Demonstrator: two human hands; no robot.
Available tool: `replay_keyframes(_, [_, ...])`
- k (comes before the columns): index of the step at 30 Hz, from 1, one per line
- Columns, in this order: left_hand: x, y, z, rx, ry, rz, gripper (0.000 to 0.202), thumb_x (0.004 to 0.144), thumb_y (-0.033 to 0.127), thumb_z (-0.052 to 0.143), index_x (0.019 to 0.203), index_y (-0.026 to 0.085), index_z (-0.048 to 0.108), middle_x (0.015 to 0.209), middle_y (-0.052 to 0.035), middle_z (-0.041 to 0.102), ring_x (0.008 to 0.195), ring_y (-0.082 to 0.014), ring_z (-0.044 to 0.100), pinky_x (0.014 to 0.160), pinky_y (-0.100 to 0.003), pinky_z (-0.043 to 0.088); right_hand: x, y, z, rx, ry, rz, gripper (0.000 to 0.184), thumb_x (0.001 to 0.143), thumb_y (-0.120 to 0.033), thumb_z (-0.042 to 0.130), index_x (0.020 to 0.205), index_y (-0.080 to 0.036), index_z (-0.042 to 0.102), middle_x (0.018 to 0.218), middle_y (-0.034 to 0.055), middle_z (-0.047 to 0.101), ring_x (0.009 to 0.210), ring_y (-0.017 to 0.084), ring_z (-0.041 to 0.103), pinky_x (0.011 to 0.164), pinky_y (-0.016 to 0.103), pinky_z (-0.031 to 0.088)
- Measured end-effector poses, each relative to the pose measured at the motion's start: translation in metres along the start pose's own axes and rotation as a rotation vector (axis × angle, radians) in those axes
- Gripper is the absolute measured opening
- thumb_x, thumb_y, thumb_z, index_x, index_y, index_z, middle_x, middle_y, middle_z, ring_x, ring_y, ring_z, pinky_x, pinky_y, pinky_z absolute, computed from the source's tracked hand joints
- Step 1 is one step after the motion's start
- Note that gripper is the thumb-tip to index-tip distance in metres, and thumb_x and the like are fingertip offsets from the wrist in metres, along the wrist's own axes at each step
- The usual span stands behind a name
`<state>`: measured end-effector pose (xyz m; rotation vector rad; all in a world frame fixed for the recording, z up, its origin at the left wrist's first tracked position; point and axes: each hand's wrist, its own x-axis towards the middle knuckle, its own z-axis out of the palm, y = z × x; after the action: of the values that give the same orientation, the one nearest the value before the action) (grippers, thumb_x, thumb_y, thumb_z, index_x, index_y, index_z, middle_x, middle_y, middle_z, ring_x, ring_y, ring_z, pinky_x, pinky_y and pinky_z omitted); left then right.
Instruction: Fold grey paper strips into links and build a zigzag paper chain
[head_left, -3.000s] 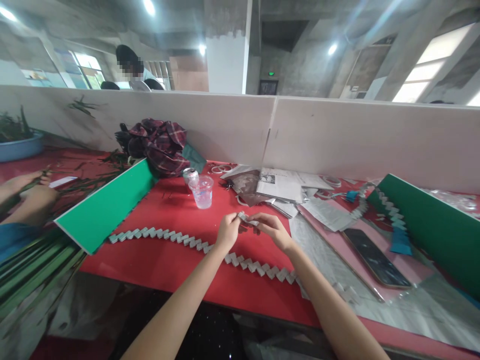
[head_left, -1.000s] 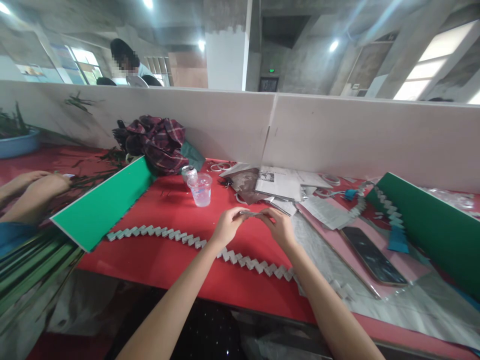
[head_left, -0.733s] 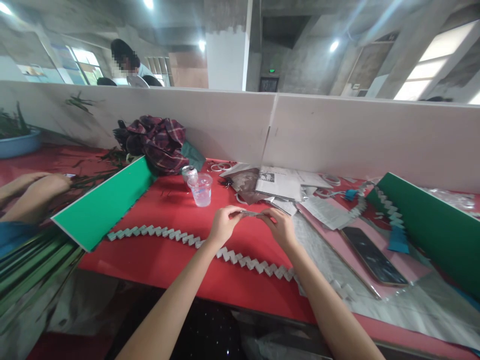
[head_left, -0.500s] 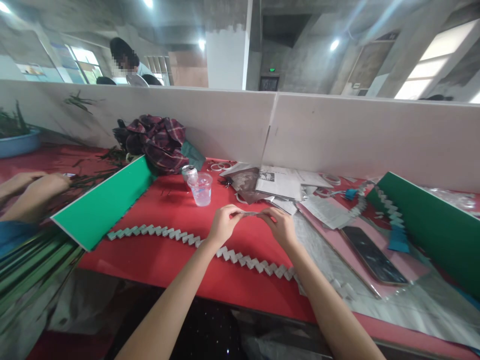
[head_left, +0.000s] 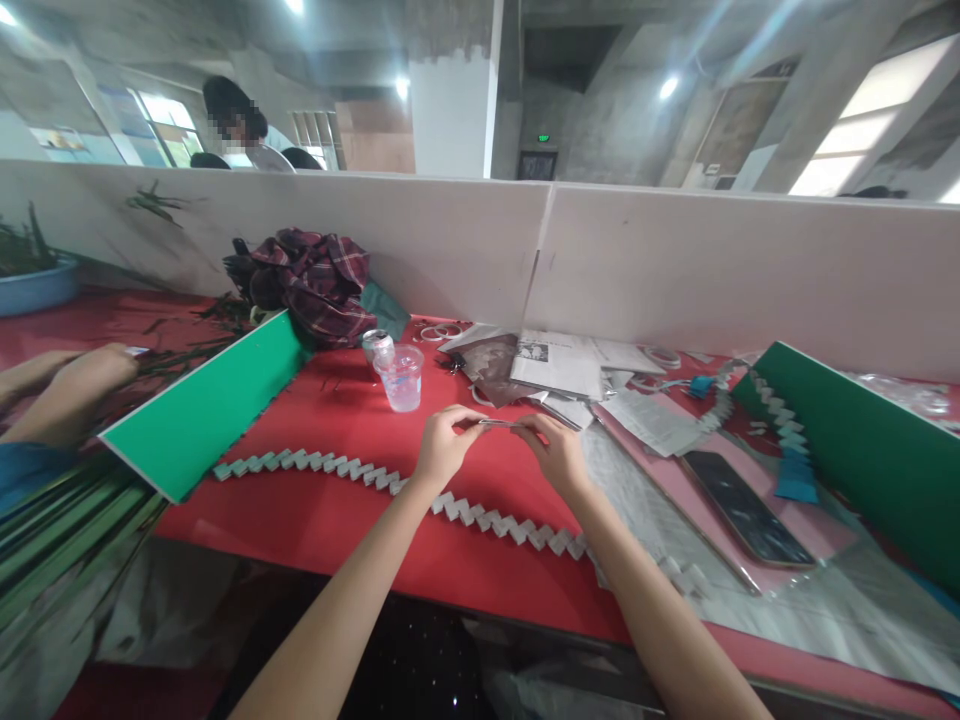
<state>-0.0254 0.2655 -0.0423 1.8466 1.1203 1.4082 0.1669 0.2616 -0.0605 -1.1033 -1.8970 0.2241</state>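
Note:
Between my two hands, above the red table point(head_left: 330, 520), is a thin pale strip point(head_left: 498, 423), perhaps folded paper. My left hand point(head_left: 444, 442) pinches its left end, and my right hand point(head_left: 555, 450) pinches the right end. Most of the strip's ends are hidden by my fingers. Below my hands, a long zigzag chain of folded grey-white pieces point(head_left: 484, 519) lies across the table, passing under both forearms. A clear plastic cup point(head_left: 403, 385) and a drink can point(head_left: 377, 348) stand just beyond my left hand.
Green dividers point(head_left: 202, 410) flank the table. A phone point(head_left: 742, 510) lies on a pink folder point(head_left: 645, 470) at right, near papers point(head_left: 559, 365) and another folded chain point(head_left: 780, 415). Plaid cloth point(head_left: 322, 280) is heaped at back left. A co-worker's hands point(head_left: 82, 390) work beyond the left divider.
The strip between my fingers has tilted slightly and looks thinner, with a pale edge showing. My hands stay in nearly the same place. The person in the background has shifted a little left.

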Motion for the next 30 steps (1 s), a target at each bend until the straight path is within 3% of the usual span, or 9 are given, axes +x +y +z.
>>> replay_keyframes(5, [-0.0010, 0.0031, -0.0009, 0.087, -0.002, 0.051, 0.012, 0.076, 0.024, 0.062, 0.067, 0.017, 0.063, 0.070, -0.0038, 0.063, 0.069, -0.0162, 0.058, 0.067, -0.027, 0.045, 0.0000, -0.0014, -0.0012, 0.010, -0.001, 0.004, 0.021, 0.089, -0.038, 0.049, 0.088, -0.023, 0.064, 0.086, 0.0051, 0.068, 0.078, 0.021, 0.062, 0.071, 0.031, 0.046])
replay_keyframes(20, [0.0001, 0.0013, -0.0007, 0.041, -0.034, 0.002, 0.011, 0.078, 0.025, 0.060, 0.072, 0.016, 0.060, 0.072, -0.0025, 0.063, 0.070, -0.0154, 0.058, 0.069, -0.027, 0.046, -0.0008, 0.0005, -0.0011, -0.001, -0.006, -0.017, 0.019, 0.089, -0.034, 0.050, 0.085, -0.022, 0.065, 0.083, 0.0029, 0.069, 0.076, 0.019, 0.063, 0.070, 0.029, 0.046])
replay_keyframes(27, [-0.0016, 0.0077, -0.0005, -0.056, -0.184, -0.031, 0.017, 0.080, 0.025, 0.059, 0.094, 0.017, 0.066, 0.097, -0.0071, 0.067, 0.090, -0.0183, 0.061, 0.080, -0.028, 0.046, -0.0021, 0.0036, 0.0008, 0.048, -0.046, -0.040, 0.018, 0.089, -0.032, 0.050, 0.088, -0.023, 0.065, 0.085, 0.0026, 0.070, 0.076, 0.019, 0.064, 0.071, 0.029, 0.047])
replay_keyframes(30, [-0.0023, 0.0080, 0.0012, -0.054, -0.246, -0.003, 0.014, 0.080, 0.025, 0.060, 0.088, 0.017, 0.067, 0.092, -0.0068, 0.068, 0.088, -0.0184, 0.062, 0.080, -0.027, 0.046, -0.0028, 0.0032, 0.0022, 0.062, -0.071, -0.067, 0.017, 0.089, -0.031, 0.051, 0.088, -0.023, 0.065, 0.085, 0.0030, 0.069, 0.076, 0.019, 0.064, 0.071, 0.029, 0.048])
